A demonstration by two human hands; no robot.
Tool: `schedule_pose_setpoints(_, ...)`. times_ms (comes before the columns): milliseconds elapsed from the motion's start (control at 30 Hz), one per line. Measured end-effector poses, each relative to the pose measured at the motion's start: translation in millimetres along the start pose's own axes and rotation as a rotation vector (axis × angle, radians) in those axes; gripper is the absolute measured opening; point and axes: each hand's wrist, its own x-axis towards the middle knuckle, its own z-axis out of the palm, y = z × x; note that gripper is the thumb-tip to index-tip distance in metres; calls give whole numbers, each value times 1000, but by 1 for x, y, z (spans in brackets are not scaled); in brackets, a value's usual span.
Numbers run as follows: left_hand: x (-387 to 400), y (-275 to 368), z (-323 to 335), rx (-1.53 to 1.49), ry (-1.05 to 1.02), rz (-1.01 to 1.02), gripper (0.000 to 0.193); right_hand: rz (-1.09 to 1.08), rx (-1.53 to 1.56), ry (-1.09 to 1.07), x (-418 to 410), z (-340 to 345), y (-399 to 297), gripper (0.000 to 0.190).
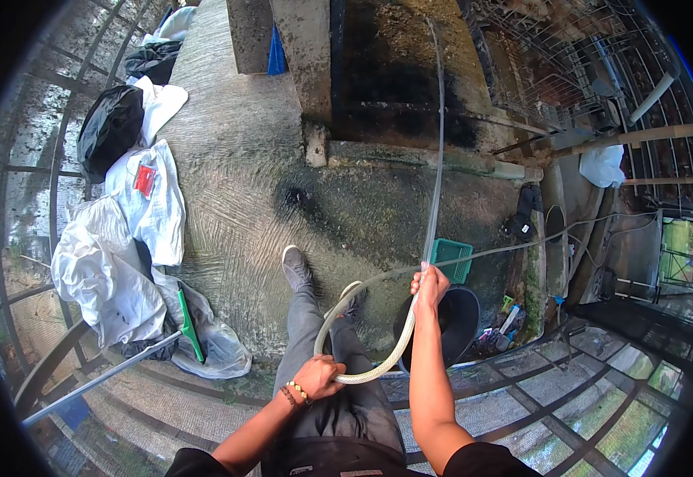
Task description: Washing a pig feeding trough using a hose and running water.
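Note:
A pale braided hose (376, 372) bends in a loop in front of my legs. My left hand (319, 377), with bracelets at the wrist, grips the lower part of the loop. Farther out, my right hand (430, 289) is closed around the hose near its end. From there a clear jet of water (440, 119) shoots away from me, over a low concrete curb (418, 156), towards a dark, wet concrete surface (394, 77). The rest of the hose runs off to the right, crossing just beyond my right hand.
A black bucket (468, 322) and a green plastic basket (461, 253) stand by my right arm. White sacks (159, 208), a black bag (111, 125) and a green-headed squeegee (189, 328) lie along the left mesh wall. Wire cages (543, 65) stand at upper right.

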Motion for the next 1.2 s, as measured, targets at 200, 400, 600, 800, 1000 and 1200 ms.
schedule_pose_setpoints(200, 1, -1, 3, 12, 7, 22, 22, 2, 13, 11, 4, -3, 0, 20)
schedule_pose_setpoints(400, 3, -4, 4, 8, -23, 56, 23, 20, 7, 9, 6, -5, 0, 20)
schedule_pose_setpoints(600, -3, 8, -3, 265, 144, -2, 28, 5, -3, -79, 5, -5, -2, 23)
schedule_pose_setpoints(800, 2, -11, -15, 317, -70, -44, 31, 30, -22, -170, 7, -11, 5, 23)
schedule_pose_setpoints(1000, 21, -34, -22, 224, -141, 59, 28, 120, 21, -170, 28, -42, 25, 24)
schedule_pose_setpoints(1200, 40, -24, -36, 371, -238, 125, 45, 206, 69, -83, 39, -74, 69, 21)
